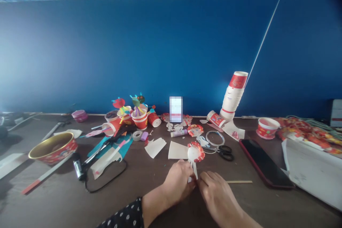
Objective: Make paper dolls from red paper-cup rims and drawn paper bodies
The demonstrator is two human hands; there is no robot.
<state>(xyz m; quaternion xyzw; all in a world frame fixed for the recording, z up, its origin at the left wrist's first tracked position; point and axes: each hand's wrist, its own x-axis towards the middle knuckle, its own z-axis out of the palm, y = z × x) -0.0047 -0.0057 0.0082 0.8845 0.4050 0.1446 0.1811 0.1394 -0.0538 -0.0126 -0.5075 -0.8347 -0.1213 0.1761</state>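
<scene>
My left hand [179, 181] has its fingers pinched on the lower strips of a cut-up paper cup [192, 154], whose white round base carries a red and orange fringed edge. At the end of the same white strips, my right hand [218, 193] is closed too, its fingertips nearly meeting the left ones. The fingers hide the strip ends. Just beyond the hands lies a curved white paper piece [176, 150]. Black-handled scissors [226, 153] rest to the right, near a ring-shaped roll [208, 141]. A thin wooden stick [242, 182] lies beside my right hand.
A dark phone [264, 162] and white card [315, 174] lie at right. A tall stack of paper cups [232, 98] stands at the back. At left are a gold-lined tub [57, 154], a corded hot-glue-gun-like tool [78, 166], a tape roll [137, 135] and decorated cups [139, 120].
</scene>
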